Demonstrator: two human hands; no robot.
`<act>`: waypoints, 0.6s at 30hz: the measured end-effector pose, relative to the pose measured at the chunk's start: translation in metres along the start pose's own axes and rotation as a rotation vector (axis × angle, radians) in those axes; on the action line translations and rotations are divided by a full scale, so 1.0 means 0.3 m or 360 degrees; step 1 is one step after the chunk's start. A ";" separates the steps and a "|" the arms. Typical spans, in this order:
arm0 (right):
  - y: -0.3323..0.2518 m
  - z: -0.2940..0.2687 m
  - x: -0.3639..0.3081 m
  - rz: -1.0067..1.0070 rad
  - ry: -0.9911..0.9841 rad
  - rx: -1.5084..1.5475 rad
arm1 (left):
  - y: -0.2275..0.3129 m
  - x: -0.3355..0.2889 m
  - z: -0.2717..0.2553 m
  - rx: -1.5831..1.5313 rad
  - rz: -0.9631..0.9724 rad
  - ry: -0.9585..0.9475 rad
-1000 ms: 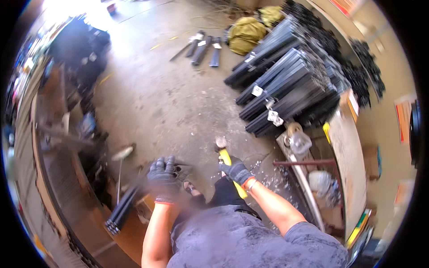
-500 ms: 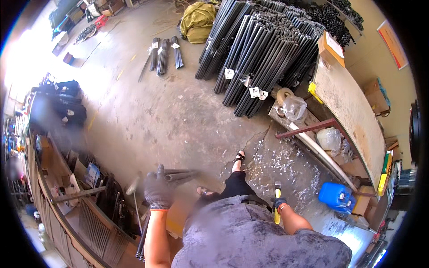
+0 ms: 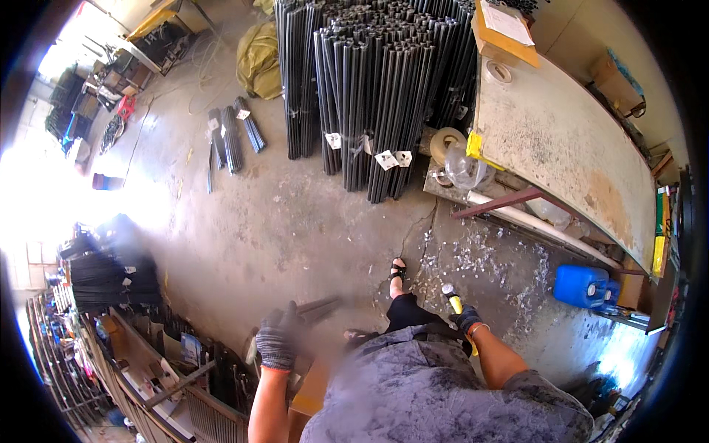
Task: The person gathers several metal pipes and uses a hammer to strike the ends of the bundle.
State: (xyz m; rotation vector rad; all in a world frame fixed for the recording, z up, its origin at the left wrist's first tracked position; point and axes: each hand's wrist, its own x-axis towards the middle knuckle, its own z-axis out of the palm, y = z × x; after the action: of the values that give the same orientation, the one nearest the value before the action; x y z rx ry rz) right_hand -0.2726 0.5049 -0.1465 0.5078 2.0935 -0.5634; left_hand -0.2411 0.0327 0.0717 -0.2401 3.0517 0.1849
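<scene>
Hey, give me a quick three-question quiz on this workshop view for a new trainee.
1. Which of the person's hands grips the yellow-handled tool?
2. True or false: white tags show on the upright dark rods.
3. What colour is the plastic jug to the right of the person's legs? a) red b) blue c) green

Key: 1. The right hand. 2. True. 3. b.

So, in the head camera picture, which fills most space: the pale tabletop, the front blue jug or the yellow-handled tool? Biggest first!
1. Pale tabletop
2. Front blue jug
3. Yellow-handled tool, partly hidden by the right hand
</scene>
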 end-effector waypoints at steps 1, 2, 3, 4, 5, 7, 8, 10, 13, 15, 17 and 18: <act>0.007 -0.041 0.016 0.0022 -0.0020 0.0033 | 0.030 0.052 -0.017 -0.0053 0.0073 0.0060; 0.119 -0.020 0.097 -0.0039 0.0092 -0.0029 | 0.044 0.095 -0.016 -0.0045 0.0093 0.0091; 0.198 -0.020 0.158 0.0025 0.0053 -0.0015 | 0.056 0.135 -0.022 -0.0023 0.0107 0.0129; 0.262 -0.025 0.212 0.0090 0.0016 -0.0001 | 0.086 0.185 -0.044 0.0017 0.0111 0.0197; 0.279 -0.032 0.247 0.0154 -0.0032 0.0012 | 0.098 0.228 -0.068 0.0023 0.0111 0.0187; 0.173 -0.088 0.203 0.0213 -0.0060 0.0247 | 0.080 0.281 -0.128 0.0086 0.0079 0.0160; 0.143 -0.139 0.165 0.0269 -0.0059 0.0348 | 0.077 0.311 -0.141 0.0082 0.0044 0.0169; 0.203 -0.163 0.173 0.0450 0.0010 0.0656 | 0.077 0.396 -0.138 0.0068 0.0163 0.0367; 0.227 -0.173 0.185 0.0574 0.0039 0.0955 | 0.120 0.541 -0.214 -0.0080 0.0130 0.0485; 0.240 -0.182 0.163 0.0630 0.0059 0.1101 | 0.152 0.641 -0.296 -0.0126 0.0178 0.0400; 0.212 -0.189 0.128 0.0691 0.0061 0.1143 | 0.174 0.765 -0.341 -0.0129 0.0324 0.0373; 0.187 -0.191 0.121 0.0711 0.0059 0.1165 | 0.169 0.827 -0.356 -0.0133 0.0399 0.0382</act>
State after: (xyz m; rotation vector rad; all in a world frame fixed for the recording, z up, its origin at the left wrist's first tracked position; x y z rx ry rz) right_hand -0.2986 0.5881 -0.1592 1.3629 1.6735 -1.0459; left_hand -0.5006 0.0315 0.1623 0.1279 3.3089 0.3208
